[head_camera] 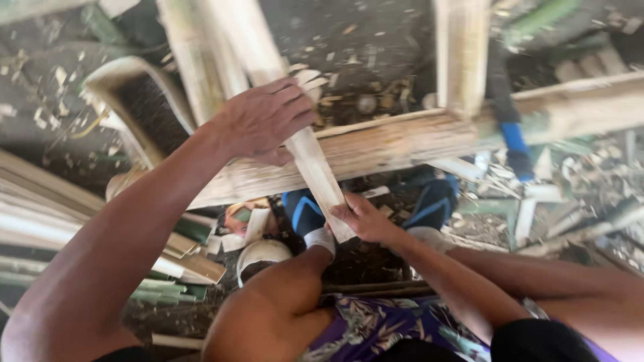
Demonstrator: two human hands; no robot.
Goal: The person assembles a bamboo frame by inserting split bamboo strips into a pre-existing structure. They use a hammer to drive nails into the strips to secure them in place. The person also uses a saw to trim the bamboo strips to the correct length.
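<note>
My left hand (265, 119) rests palm down over a long pale split bamboo strip (315, 167), gripping it where it crosses a thick bamboo beam (402, 141). My right hand (362, 218) pinches the strip's near end, just below the beam. The strip runs from the upper left down toward my knees. My bare knee (275, 302) and patterned purple shorts (376, 328) show at the bottom.
A blue-handled tool (513, 137) lies against the beam at the right. Another bamboo piece (463, 53) stands upright behind the beam. Stacked bamboo slats (40, 214) lie at the left. Shavings and offcuts (577, 194) cover the ground, with my blue shoes (429, 201) below.
</note>
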